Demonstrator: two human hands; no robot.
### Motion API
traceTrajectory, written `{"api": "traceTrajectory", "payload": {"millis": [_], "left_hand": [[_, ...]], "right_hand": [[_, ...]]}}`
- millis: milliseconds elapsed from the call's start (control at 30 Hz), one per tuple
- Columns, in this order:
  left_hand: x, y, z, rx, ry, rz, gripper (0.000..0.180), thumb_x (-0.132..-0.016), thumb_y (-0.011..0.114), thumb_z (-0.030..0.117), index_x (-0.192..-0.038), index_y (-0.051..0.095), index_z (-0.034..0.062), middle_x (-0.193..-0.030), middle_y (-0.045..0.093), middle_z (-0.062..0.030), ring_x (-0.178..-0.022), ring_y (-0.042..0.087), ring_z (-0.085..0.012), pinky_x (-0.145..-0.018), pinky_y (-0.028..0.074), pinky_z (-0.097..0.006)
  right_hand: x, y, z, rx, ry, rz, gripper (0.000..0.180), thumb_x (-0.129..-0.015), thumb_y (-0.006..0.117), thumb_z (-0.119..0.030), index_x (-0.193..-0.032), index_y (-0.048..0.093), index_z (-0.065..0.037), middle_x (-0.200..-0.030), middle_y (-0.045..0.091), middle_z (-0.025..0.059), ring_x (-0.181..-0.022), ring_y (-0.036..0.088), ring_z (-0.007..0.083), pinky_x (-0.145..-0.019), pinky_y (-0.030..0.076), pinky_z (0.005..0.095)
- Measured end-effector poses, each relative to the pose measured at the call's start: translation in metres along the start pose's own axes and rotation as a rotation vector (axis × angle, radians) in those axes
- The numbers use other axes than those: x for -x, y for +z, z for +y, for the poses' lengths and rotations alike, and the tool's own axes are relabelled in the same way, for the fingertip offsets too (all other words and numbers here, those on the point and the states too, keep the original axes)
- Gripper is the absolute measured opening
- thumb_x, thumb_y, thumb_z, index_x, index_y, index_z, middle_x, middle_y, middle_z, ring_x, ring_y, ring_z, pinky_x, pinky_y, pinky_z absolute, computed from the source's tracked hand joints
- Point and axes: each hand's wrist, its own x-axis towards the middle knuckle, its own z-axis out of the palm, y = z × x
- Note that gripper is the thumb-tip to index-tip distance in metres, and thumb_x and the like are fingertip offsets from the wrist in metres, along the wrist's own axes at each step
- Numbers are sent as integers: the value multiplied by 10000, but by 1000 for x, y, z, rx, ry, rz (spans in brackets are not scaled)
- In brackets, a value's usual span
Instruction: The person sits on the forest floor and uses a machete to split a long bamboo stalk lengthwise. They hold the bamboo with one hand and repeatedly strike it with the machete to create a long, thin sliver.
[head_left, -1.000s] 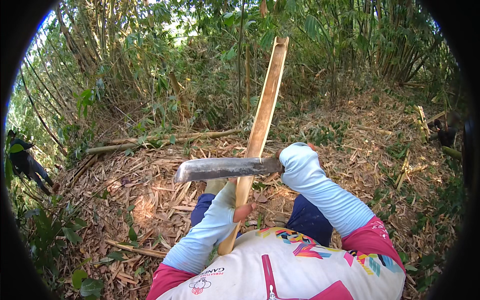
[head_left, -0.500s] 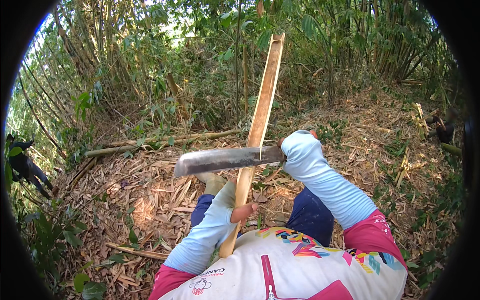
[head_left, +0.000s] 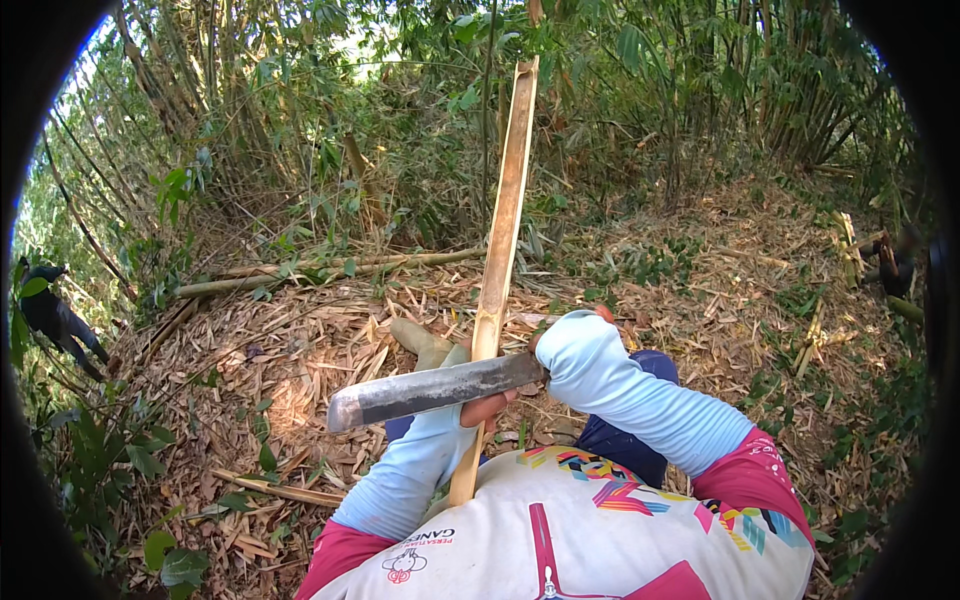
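A long split length of bamboo (head_left: 507, 210), hollow side facing up, slants from my waist out ahead of me. My left hand (head_left: 484, 408) is closed round its lower part, the thumb showing and the other fingers mostly hidden. My right hand (head_left: 574, 338), largely covered by a light blue sleeve, grips a machete (head_left: 435, 388). Its broad dark blade points left and crosses in front of the bamboo, just above my left thumb. Whether the edge touches the bamboo I cannot tell. The bamboo's near end rests against or close to my shirt (head_left: 490, 540).
Dry leaves and bamboo chips (head_left: 290, 360) litter the ground. A cut pole (head_left: 400, 262) lies across ahead, and a split piece (head_left: 275, 488) lies at lower left. A boot (head_left: 420, 343) shows beyond the left hand. A person in dark clothes (head_left: 58, 315) is at far left.
The machete has come down along the bamboo towards me and a little left, its tip now lower. The bamboo's far end has swung slightly left.
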Motion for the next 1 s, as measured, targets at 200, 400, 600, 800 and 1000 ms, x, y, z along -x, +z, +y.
{"api": "traceTrajectory", "payload": {"millis": [200,400,600,800,1000], "left_hand": [[11,13,13,197,-42,21,731,-728,755,73,-1365,401,20,-828,607,-68,-493,541,-112,-431,455,-218],[8,9,12,39,-35,-57,803,-741,761,122,-1437,380,1,-1161,555,-119,-608,576,-108,-440,465,-221],[9,7,7,27,-94,-77,924,-719,800,212,-1457,292,-15,-996,568,-79,-668,585,-122,-434,466,-242],[14,13,11,33,-46,-39,765,-778,746,155,-1423,366,-6,-959,560,-68,-658,565,-122,-469,459,-244],[24,19,19,12,-117,-27,726,-753,762,143,-1356,414,-65,-897,561,-84,-606,572,-140,-452,475,-252]], "right_hand": [[-13,-20,17,-184,239,-34,152,-705,700,-99,-850,701,-50,-782,698,142,-795,699,322,-700,540,449],[-30,-27,22,-142,295,-351,127,-704,719,-147,-804,699,-72,-774,698,143,-790,704,298,-687,539,471],[-25,-24,9,65,198,-373,129,-836,634,-221,-875,715,-128,-850,726,114,-818,704,283,-746,540,398],[-33,-34,23,-59,462,-436,233,-837,650,-204,-1064,683,-164,-1101,710,79,-1004,678,186,-864,516,313],[-41,-83,49,-466,746,-454,292,-827,694,-12,-1098,611,56,-930,718,198,-839,712,281,-775,625,370]]}}
